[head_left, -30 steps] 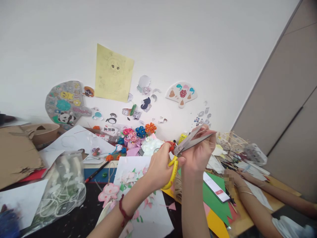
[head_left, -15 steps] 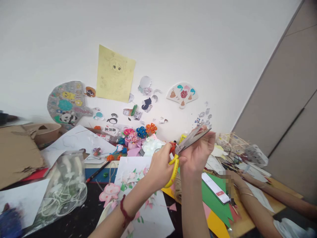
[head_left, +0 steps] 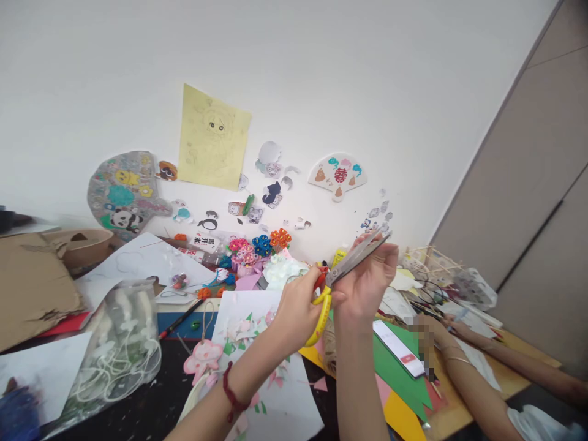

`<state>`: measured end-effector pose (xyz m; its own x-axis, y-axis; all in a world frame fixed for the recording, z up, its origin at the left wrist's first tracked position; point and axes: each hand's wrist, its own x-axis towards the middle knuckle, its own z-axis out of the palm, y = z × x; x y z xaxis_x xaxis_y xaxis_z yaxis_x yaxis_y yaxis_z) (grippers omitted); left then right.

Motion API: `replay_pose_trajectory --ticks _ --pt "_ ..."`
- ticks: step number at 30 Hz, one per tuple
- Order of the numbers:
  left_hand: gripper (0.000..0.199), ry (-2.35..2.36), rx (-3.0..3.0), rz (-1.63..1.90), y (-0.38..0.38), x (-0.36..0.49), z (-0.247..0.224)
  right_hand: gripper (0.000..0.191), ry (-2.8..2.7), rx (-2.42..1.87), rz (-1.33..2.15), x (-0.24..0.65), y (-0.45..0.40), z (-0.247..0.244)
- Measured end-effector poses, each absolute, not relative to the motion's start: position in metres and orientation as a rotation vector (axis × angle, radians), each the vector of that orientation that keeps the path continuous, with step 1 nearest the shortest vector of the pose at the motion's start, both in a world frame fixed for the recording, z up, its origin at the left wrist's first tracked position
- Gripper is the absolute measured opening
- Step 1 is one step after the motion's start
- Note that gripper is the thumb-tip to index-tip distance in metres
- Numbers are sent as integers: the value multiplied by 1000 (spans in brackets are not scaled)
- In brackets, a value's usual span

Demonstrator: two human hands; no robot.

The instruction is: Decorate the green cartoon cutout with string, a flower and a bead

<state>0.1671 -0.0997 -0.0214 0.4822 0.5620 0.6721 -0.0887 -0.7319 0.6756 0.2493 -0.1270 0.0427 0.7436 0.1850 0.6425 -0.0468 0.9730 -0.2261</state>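
My left hand point(head_left: 298, 306), a dark red cord round its wrist, grips the scissors point(head_left: 323, 320) by their yellow and red handles. The metal blades point up and right, slightly apart, in front of the fingers of my right hand point(head_left: 365, 285). That hand is raised with its palm towards me and its fingers curled in. What it holds is hidden behind the blades. Below my hands, a white sheet point(head_left: 294, 404) carries pink and green paper scraps. A pink flower-shaped tag point(head_left: 202, 361) on a string rests at the sheet's left edge.
Another person's forearms point(head_left: 463, 373) rest on the table at right, near a phone point(head_left: 399, 349) on green paper point(head_left: 381, 370). A twine roll point(head_left: 329, 349) stands behind my right wrist. A plastic bag point(head_left: 124, 349) and cardboard point(head_left: 32, 288) lie left. Craft flowers point(head_left: 261, 245) stand by the wall.
The scissor blades have drawn slightly closer together. Both hands keep nearly the same position, and the things on the table have not moved.
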Motion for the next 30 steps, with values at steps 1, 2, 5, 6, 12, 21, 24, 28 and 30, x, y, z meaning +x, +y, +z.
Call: replay_pose_trajectory --ticks 1,2,5,6,12,21,24,28,30 --pt "40 390 2068 1269 -100 167 -21 29 -722 -199 126 250 -127 43" --pt "40 390 2066 1268 -100 167 -21 29 -722 -192 125 250 -127 43" --pt "41 383 2063 1275 -99 167 -21 29 -719 -161 127 251 -126 43" --pt "41 382 2060 1276 -99 167 -21 29 -719 -157 124 251 -126 43" --pt "47 393 1978 1299 -101 166 -20 26 -786 -157 102 253 -125 44" --pt "42 454 1538 1439 -88 153 -7 23 -887 -345 -35 252 -121 43" --pt "35 377 1444 1517 -87 142 4 22 -898 -376 -29 247 -118 42" --pt "35 234 1391 1501 -90 134 12 22 -931 -401 -4 239 -116 38" --pt "37 213 1381 1490 -90 134 12 22 -949 -414 12 235 -115 36"
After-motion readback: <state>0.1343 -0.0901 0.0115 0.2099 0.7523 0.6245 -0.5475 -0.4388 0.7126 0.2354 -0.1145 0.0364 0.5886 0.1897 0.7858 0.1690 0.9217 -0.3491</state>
